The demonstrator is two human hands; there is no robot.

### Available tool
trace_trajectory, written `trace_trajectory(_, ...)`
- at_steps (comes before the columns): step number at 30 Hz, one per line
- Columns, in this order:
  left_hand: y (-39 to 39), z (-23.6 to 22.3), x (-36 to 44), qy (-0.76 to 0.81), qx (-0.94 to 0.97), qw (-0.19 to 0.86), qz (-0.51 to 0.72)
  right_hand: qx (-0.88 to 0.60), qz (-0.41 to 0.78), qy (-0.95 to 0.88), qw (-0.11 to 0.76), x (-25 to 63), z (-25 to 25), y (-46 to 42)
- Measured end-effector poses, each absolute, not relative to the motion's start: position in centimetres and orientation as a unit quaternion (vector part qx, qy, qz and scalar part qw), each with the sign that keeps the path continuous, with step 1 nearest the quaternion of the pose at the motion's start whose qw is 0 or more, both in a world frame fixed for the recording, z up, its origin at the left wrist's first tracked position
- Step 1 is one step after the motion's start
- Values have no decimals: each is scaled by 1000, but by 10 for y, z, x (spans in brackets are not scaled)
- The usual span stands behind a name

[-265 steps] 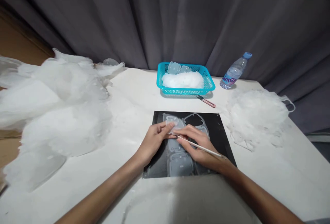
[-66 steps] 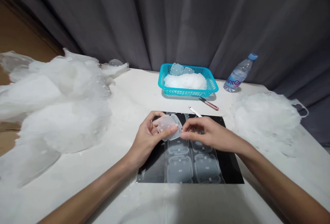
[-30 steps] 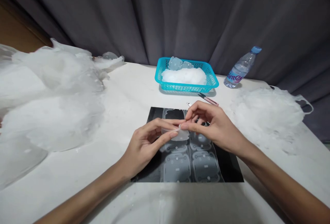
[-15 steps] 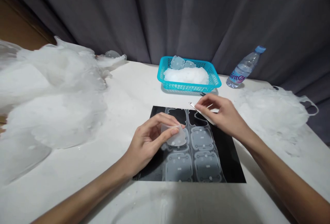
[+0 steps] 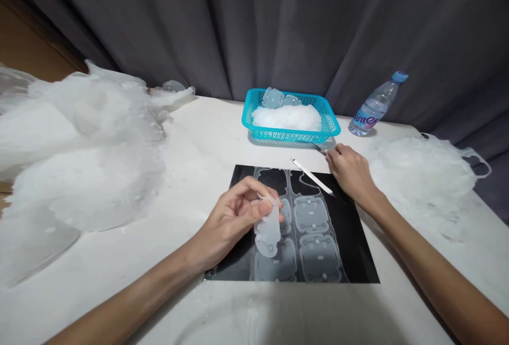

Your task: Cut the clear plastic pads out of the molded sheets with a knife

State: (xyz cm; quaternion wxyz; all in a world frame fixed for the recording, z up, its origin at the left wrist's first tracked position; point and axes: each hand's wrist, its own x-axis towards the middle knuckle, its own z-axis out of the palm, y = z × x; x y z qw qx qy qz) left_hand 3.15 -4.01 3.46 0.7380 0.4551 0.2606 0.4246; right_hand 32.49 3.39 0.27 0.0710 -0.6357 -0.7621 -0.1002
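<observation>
My left hand (image 5: pixel 234 218) is closed on a small translucent plastic piece (image 5: pixel 267 228), pinched between thumb and fingers and hanging over the black mat (image 5: pixel 358 249). On the mat lies a clear sheet of several similar pieces (image 5: pixel 314 228). A thin white stick tool (image 5: pixel 312 177) rests loose on the mat's far part. My right hand (image 5: pixel 350 170) is beyond the mat's far right corner, fingers curled over the handle of the pink snips (image 5: pixel 320 149), whose tip shows by the fingertips.
A turquoise basket (image 5: pixel 330 127) with white plastic pieces stands at the back. A water bottle (image 5: pixel 374 106) leans to its right. A big heap of clear plastic scrap (image 5: pixel 79 159) fills the left; a smaller heap (image 5: pixel 417 175) lies right. Grey curtain behind.
My right hand has let go of the thin stick, which now lies on the mat, and moved back to the pink snips. The left hand has turned its piece so it hangs down.
</observation>
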Motion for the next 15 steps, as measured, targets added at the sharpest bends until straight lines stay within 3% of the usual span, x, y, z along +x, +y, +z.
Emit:
trace_trajectory(2,-41,34,31,259,455,742,418,-640,-98,-759,71,324,9,30)
trace_trajectory(4,-41,34,31,257,457,744,414,-649,-38,-746,144,322,17,21)
trace_trajectory(7,-41,34,31,260,465,741,409,-616,177,-702,310,314,25,-3)
trace_trajectory(9,-41,32,30,269,473,735,405,-569,338,-648,376,303,27,-24)
trace_trajectory(15,-40,24,31,277,497,717,403,-475,532,-567,412,264,32,-71)
